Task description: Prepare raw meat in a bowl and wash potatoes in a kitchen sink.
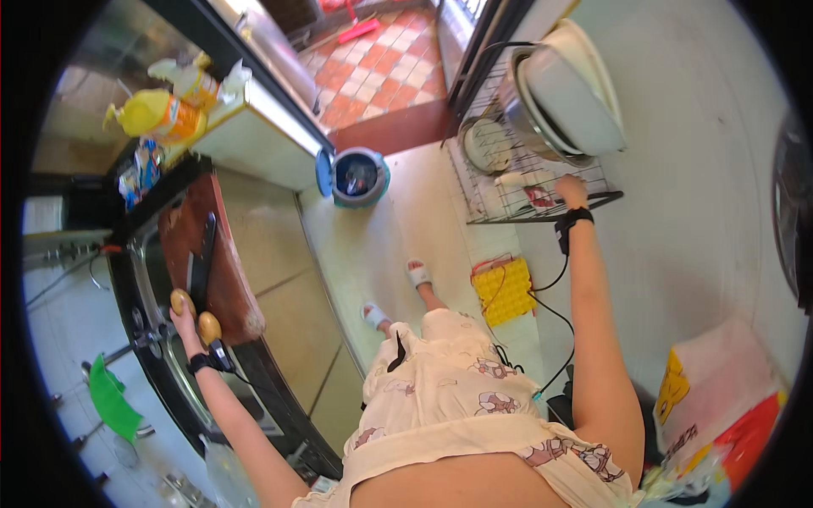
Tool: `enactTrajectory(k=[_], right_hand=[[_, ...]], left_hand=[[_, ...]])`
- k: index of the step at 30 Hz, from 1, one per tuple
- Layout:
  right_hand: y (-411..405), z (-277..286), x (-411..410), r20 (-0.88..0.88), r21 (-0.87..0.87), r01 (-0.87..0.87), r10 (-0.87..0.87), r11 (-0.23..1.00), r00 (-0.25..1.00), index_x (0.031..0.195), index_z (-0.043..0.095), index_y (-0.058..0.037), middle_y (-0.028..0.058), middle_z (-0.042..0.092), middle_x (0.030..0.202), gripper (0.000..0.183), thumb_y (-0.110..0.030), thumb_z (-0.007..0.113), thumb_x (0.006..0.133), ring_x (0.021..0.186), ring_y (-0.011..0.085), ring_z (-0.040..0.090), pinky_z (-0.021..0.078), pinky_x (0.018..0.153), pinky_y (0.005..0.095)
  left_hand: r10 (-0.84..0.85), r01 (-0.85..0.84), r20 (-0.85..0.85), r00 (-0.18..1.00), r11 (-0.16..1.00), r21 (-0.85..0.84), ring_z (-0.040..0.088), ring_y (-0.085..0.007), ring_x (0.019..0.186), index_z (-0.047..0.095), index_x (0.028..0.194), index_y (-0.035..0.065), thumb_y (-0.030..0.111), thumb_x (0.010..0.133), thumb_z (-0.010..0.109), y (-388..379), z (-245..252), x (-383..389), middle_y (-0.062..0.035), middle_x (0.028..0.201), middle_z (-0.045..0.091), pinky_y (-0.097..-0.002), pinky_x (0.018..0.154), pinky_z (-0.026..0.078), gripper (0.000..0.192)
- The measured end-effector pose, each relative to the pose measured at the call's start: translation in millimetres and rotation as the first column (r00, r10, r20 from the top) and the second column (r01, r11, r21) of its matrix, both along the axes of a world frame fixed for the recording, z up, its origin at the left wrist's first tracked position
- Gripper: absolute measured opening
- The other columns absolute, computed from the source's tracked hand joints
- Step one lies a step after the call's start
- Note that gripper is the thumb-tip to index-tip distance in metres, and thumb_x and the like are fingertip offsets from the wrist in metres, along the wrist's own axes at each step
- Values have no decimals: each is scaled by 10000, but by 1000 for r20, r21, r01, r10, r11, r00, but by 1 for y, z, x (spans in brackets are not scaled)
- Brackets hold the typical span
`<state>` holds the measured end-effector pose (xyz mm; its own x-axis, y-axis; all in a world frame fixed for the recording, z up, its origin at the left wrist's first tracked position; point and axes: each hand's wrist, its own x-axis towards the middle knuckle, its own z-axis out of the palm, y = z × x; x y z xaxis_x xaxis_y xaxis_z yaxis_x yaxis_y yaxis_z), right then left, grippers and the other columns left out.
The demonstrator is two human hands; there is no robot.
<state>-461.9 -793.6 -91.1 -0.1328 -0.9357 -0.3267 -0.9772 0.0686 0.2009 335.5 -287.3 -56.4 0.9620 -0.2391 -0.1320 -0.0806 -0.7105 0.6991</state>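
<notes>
My left hand is over the sink side of the counter with its fingers around a potato. A second potato lies close beside it on a reddish-brown cutting board. A knife with a black handle rests lengthwise on that board. My right hand reaches out to a black wire rack, its fingers curled at the rack's near end. Beside it lie a small dark-red packet and a pale, long object. Whether the right fingers grip anything is hidden.
A steel sink borders the board. Detergent bottles stand beyond it. An open bin is on the floor near the doorway. Basins lean on the rack. A yellow egg tray lies below. Bags sit at right.
</notes>
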Motion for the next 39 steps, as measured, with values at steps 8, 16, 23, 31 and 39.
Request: enactTrajectory(k=[8,16,23,31,39], right_hand=[[-46,-92,-53,-132,442,116,-64,890,989,1086,542,-41,188,438,1220,404,-266,485,756,1142,386,378,345,917,447],[-39,-82,-56,-28,120,111,-109,986,994,939,602,-10,245,550,1018,376,-259,446,704,998,394,505,409,847,441],[-7,5,-48,482,-273,181,-29,945,876,780,580,27,148,592,756,289,-242,604,679,654,291,547,435,631,367],[58,41,-42,906,-260,556,1,789,422,890,486,-28,53,540,836,261,-101,638,691,726,133,518,446,648,255],[172,106,169,981,-101,441,163,892,-104,1129,394,5,94,478,1100,376,23,518,775,983,169,489,410,815,257]], left_hand=[[76,-71,-69,995,994,81,507,-207,916,433,1134,-19,333,662,712,-7,40,-19,-121,1051,501,-295,768,421,652],[-53,55,147,988,998,-7,523,-200,910,438,1114,-40,266,625,753,-10,35,18,-136,1034,524,-278,804,412,657],[-213,207,111,971,976,63,504,-204,957,385,1150,-27,241,640,739,-85,51,46,-139,1068,500,-287,821,405,676],[-362,389,-200,911,913,121,485,-200,1023,334,1230,-4,226,626,735,-107,49,52,-144,1124,485,-277,866,382,760],[-214,251,214,953,954,-165,503,-239,1027,440,1146,-43,252,680,666,-113,83,-1,-176,1118,509,-309,868,400,596]])
